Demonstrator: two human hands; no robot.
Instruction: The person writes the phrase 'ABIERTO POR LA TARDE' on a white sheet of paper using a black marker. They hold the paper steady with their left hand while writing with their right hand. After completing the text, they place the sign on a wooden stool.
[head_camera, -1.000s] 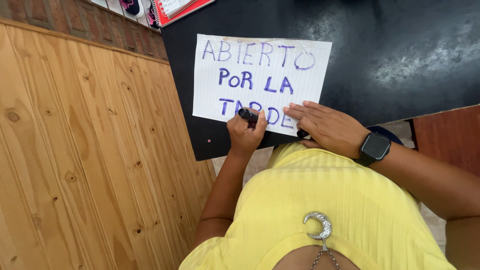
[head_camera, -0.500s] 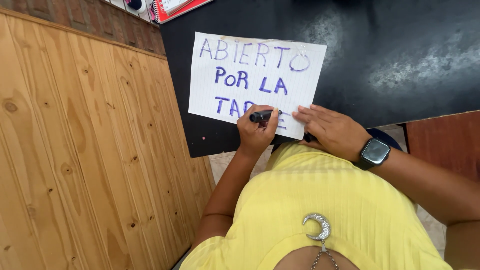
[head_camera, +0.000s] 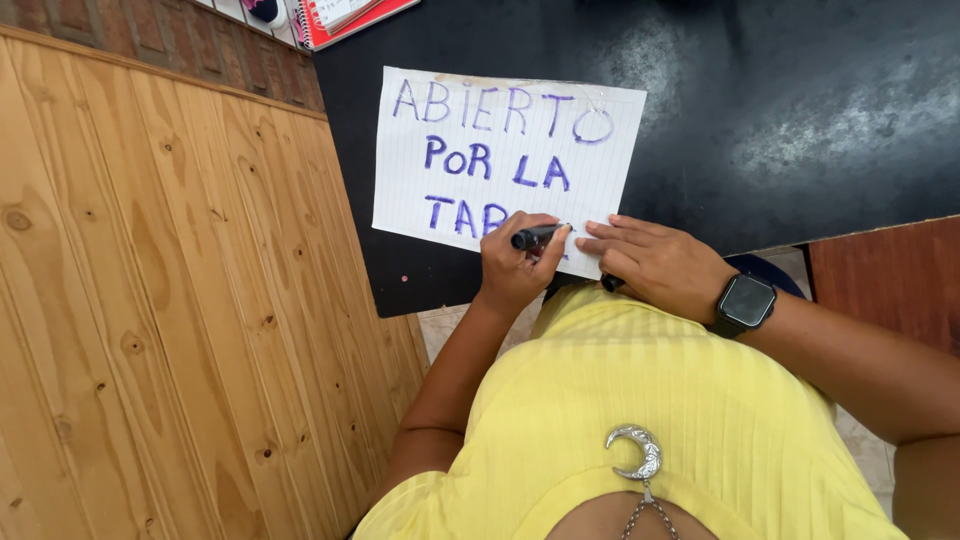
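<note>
Your left hand (head_camera: 515, 268) has its fingers curled around a black marker (head_camera: 536, 237), the tip on the bottom row of purple letters of the white lined sheet (head_camera: 505, 150). Your right hand (head_camera: 655, 265), wearing a dark watch (head_camera: 745, 302), lies flat, fingers stretched out and pressing the sheet's lower right corner. The sheet rests on the black table (head_camera: 800, 110), with a red notebook (head_camera: 345, 15) beyond its far left corner.

Paper sheet (head_camera: 500, 150) flat on table (head_camera: 800, 120); notebook (head_camera: 345, 12) behind at far-left corner; wooden wall (head_camera: 150, 300) left of table; hands on sheet's near edge.
</note>
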